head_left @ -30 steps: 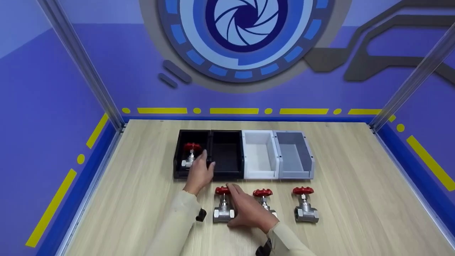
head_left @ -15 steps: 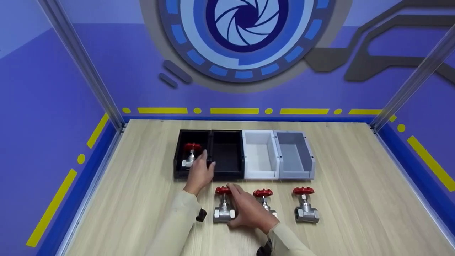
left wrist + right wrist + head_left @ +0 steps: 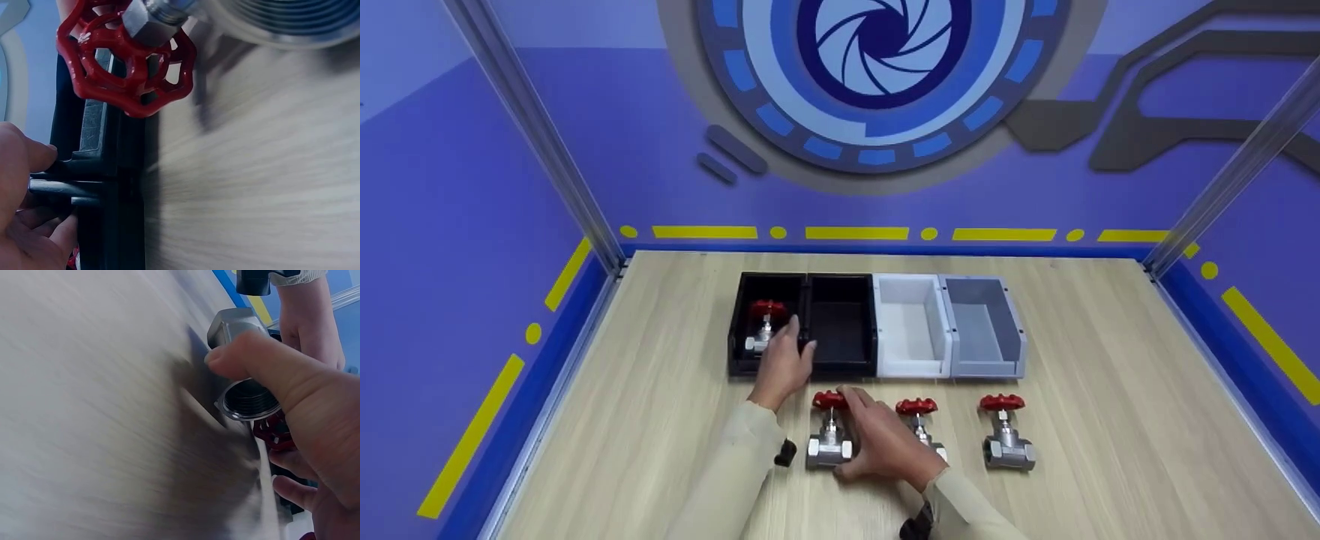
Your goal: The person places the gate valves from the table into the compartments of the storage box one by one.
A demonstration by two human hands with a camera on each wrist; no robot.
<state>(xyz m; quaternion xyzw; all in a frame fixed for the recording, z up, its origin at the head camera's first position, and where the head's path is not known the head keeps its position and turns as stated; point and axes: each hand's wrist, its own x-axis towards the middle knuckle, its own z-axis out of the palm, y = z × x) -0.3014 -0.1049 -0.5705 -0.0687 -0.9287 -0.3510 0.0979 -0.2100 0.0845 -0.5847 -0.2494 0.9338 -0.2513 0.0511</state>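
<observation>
My left hand is at the leftmost black bin, its thumb and fingers on either side of the wall between the two black bins. A valve with a red handwheel stands in that bin, partly behind the hand. My right hand grips a second metal valve, fingertips by its red handwheel and thumb at the body. The right wrist view shows the thumb against this valve's body; its handwheel looms close in the left wrist view. Another valve is half hidden behind the right hand.
A fourth valve stands further right on the wooden table. Right of the first bin come another black bin, a white bin and a grey bin, side by side. Blue panels enclose the back and sides.
The valve in my right hand has shifted slightly left and tilted a little. My left hand has kept its place at the bin wall.
</observation>
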